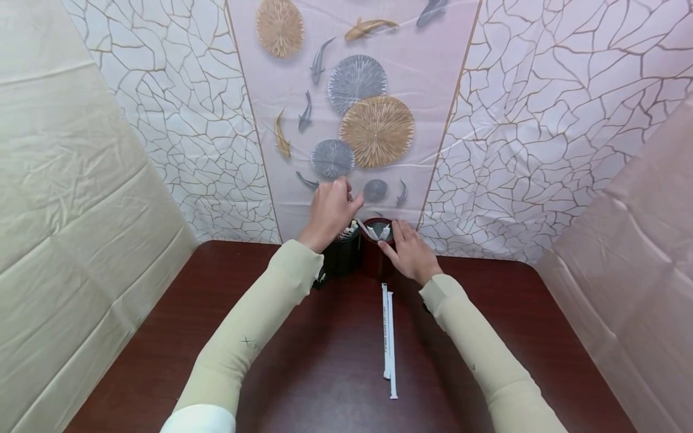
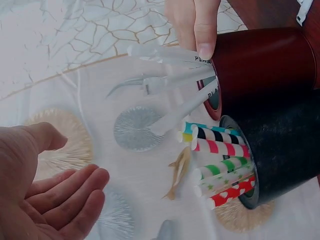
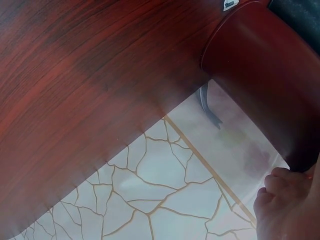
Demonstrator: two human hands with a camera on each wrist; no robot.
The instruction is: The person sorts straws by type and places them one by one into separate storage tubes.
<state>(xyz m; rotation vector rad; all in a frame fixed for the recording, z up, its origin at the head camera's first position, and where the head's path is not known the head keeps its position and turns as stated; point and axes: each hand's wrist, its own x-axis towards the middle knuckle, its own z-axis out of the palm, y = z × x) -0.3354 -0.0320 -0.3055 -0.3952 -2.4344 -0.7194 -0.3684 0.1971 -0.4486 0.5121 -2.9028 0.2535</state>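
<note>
My left hand (image 1: 331,207) hovers above two cups at the back of the table, its fingers loosely bent with nothing between them in the left wrist view. The right hand (image 1: 411,249) holds the dark red cup (image 1: 373,261) near its rim, thumb on the near side and fingers along the right. White paper-wrapped straws (image 2: 172,107) stick out of this cup. Beside it on the left stands a black cup (image 2: 290,150) full of colourful patterned straws (image 2: 225,167). In the right wrist view, curled fingers (image 3: 280,187) meet the red cup's rim end.
Two wrapped straws (image 1: 393,355) lie lengthwise on the dark wooden table (image 1: 325,373), in front of the red cup. A small black object (image 1: 319,280) sits at the black cup's left base. Patterned cloth (image 1: 379,72) hangs right behind the cups.
</note>
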